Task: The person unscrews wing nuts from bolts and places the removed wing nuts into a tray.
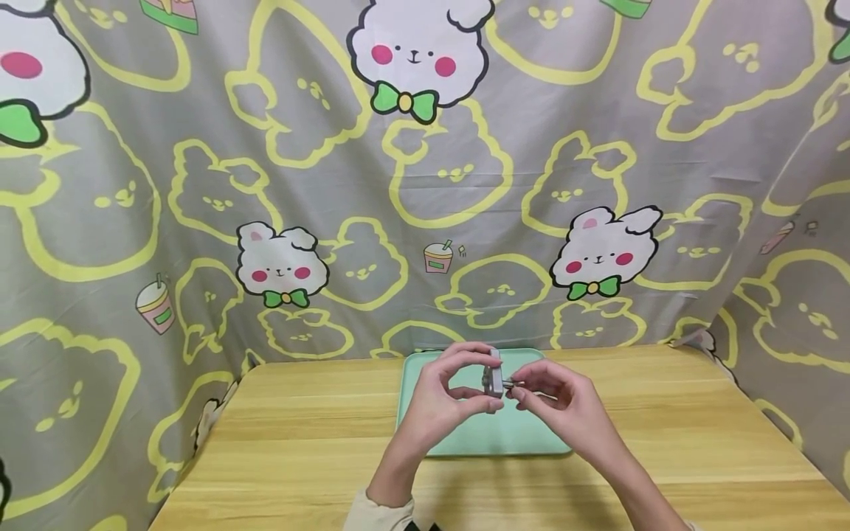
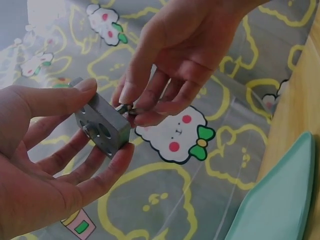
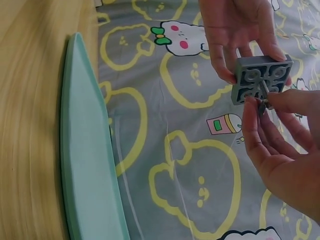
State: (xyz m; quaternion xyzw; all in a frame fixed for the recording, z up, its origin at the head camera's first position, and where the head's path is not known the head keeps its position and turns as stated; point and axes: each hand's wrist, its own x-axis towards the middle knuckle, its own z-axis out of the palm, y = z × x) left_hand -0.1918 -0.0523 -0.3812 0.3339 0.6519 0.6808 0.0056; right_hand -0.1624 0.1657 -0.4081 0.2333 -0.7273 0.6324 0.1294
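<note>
My left hand (image 1: 443, 391) grips a small grey square block (image 1: 493, 377) by its edges, between thumb and fingertips, above the tray. Round holes (image 2: 104, 130) show on one face in the left wrist view. The opposite face, in the right wrist view, has round recesses and a thin metal rod (image 3: 264, 88) standing out near its middle. Fingertips of my right hand (image 1: 561, 398) pinch a small metal piece (image 3: 263, 105) at that rod, close to the block. Fingers partly cover the piece, so its exact kind and whether it is joined to the rod cannot be told.
Below the hands a light green tray (image 1: 491, 436) lies on a wooden table (image 1: 299, 442). A grey curtain (image 1: 412, 192) with cartoon rabbits and yellow outlines hangs behind the table and along its sides.
</note>
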